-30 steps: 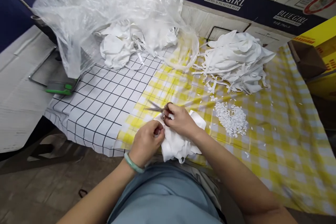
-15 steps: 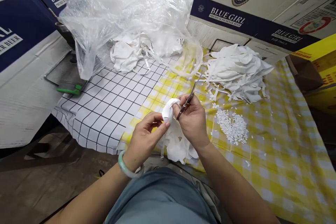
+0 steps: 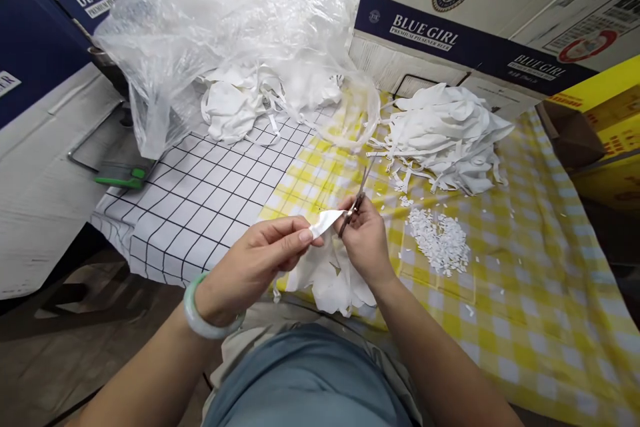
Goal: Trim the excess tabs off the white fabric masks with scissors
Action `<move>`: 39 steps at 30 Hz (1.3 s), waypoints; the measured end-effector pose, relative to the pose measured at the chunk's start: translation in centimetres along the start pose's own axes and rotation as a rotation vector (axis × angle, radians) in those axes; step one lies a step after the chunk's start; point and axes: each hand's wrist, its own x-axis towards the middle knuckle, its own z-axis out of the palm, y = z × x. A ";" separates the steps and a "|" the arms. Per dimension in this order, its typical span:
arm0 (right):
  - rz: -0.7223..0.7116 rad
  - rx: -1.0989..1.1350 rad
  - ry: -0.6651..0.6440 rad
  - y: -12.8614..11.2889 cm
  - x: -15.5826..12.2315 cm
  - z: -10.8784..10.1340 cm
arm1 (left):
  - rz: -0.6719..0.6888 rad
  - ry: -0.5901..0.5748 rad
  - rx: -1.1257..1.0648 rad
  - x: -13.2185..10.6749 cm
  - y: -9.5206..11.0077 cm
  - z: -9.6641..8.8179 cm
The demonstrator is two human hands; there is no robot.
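Note:
My left hand pinches one end of a white fabric piece, which is drawn out toward my right hand. In my right hand are metal scissors, their blades pointing up and away from me. The fingers of my right hand also seem to touch the other end of the fabric, partly hidden by the scissors. Below both hands, more white fabric hangs at the table's near edge. Small white snippets are heaped to the right of my right hand.
A pile of white strapped pieces lies at the back right. Clear plastic covers more white fabric at the back left. Printed cartons wall the table's far side. A green-handled tool lies at the left edge.
My left hand has moved left and slightly down, pulling the bunched, curled fabric into a stretched strip. My right hand keeps the scissors, their blades now pointing more steeply upward.

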 end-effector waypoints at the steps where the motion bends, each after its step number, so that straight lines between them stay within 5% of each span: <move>1: 0.062 0.024 -0.024 0.3 -0.5 0.2 | 0.100 0.034 0.044 0.2 -0.1 0.2; 4: 0.205 0.121 -0.111 1.4 -2.4 0.9 | 0.293 0.103 0.000 1.3 -0.6 1.1; 8: 0.259 0.131 -0.220 1.5 -4.0 -0.3 | 0.194 0.143 -0.208 3.0 -1.7 2.3; 14: 0.016 -0.490 -0.229 -1.6 -3.8 -6.2 | 0.264 0.143 0.050 4.4 -4.1 3.7; 19: -0.121 -0.802 -0.299 -2.3 -3.9 -7.9 | 0.262 0.130 0.145 5.1 -4.9 4.9; 39: -0.075 -0.791 -0.300 -0.9 -3.4 -8.8 | 0.207 0.124 0.217 5.8 -5.4 5.7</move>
